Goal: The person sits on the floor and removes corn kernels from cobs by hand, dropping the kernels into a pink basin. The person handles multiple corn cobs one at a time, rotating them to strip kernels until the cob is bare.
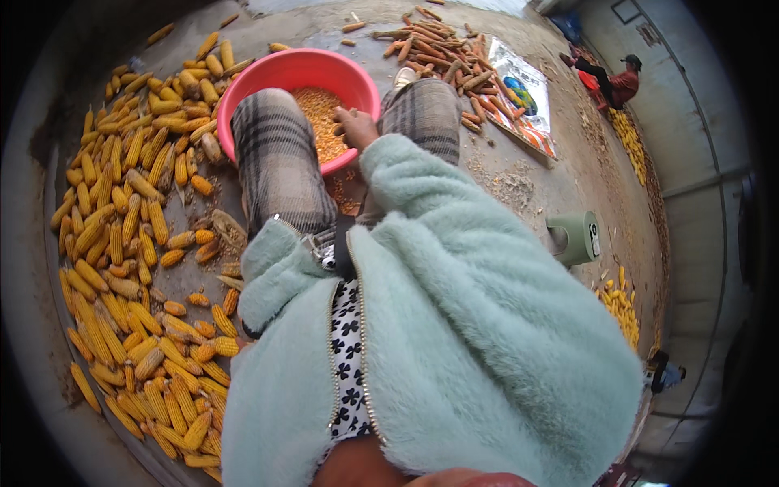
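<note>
My right hand [357, 128] hangs over the right side of a pink plastic tub [363, 82]. Its fingers are slightly bent and spread, and I see nothing held in them. Loose yellow corn kernels [322, 122] lie in the tub, which stands between my knees in plaid trousers [277, 158]. My left sleeve [274, 292] bends back by my side. Only a sliver of skin [242, 343] shows past its cuff, so what the left hand does is hidden. A wide heap of corn cobs with kernels [134, 207] spreads beside that arm on the floor.
Stripped reddish cobs [432, 49] are piled beyond my right knee, partly on a printed woven sack [520, 91]. A green plastic stool [575, 237] stands to the right. Farther off, a person [624, 82] sits near more yellow corn [630, 143] along the wall.
</note>
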### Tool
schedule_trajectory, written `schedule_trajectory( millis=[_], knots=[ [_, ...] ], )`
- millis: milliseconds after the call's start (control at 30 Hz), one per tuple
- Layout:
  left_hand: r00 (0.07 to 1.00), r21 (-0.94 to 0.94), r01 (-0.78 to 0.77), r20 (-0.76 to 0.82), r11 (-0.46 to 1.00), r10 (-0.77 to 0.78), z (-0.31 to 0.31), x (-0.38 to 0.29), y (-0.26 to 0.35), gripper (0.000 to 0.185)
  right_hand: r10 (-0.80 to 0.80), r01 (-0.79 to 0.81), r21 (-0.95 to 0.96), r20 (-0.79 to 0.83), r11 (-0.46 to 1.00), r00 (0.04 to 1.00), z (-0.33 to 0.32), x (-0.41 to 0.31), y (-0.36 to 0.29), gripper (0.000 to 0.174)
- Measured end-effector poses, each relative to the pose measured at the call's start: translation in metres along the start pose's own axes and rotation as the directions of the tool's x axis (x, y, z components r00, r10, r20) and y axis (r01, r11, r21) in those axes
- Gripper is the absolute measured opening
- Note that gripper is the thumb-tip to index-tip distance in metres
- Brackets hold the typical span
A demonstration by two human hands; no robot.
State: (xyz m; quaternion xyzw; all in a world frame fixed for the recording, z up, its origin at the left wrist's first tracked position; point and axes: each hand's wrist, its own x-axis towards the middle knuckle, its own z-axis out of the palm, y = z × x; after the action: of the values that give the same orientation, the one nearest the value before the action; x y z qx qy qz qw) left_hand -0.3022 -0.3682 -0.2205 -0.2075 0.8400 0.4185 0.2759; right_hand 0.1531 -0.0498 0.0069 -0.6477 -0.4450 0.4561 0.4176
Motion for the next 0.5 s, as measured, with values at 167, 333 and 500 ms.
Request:
schedule_trajectory(
  millis=[167, 333, 500],
  knots=[
    [0.987, -0.043, -0.16, -0.02, 0.986, 0.159, 0.037, -0.038, 0.084, 0.095, -0.079, 0.085, 0.181, -0.041, 0.98, 0.996, 0.007, 0.006, -0.012, 0.039],
    [0.867, -0.406, -0.385, 0.149, 0.829, 0.475, 0.086, -0.156, 0.223, 0.105, -0.249, 0.286, 0.074, -0.323, 0.955, 0.913, 0.013, 0.013, -0.021, 0.041],
    [0.294, -0.747, -0.241, 0.553, 0.62, 0.78, 0.148, -0.33, 0.352, 0.074, -0.216, 0.277, 0.227, -0.263, 0.933, 0.94, -0.001, 0.008, -0.035, 0.042]
  ],
)
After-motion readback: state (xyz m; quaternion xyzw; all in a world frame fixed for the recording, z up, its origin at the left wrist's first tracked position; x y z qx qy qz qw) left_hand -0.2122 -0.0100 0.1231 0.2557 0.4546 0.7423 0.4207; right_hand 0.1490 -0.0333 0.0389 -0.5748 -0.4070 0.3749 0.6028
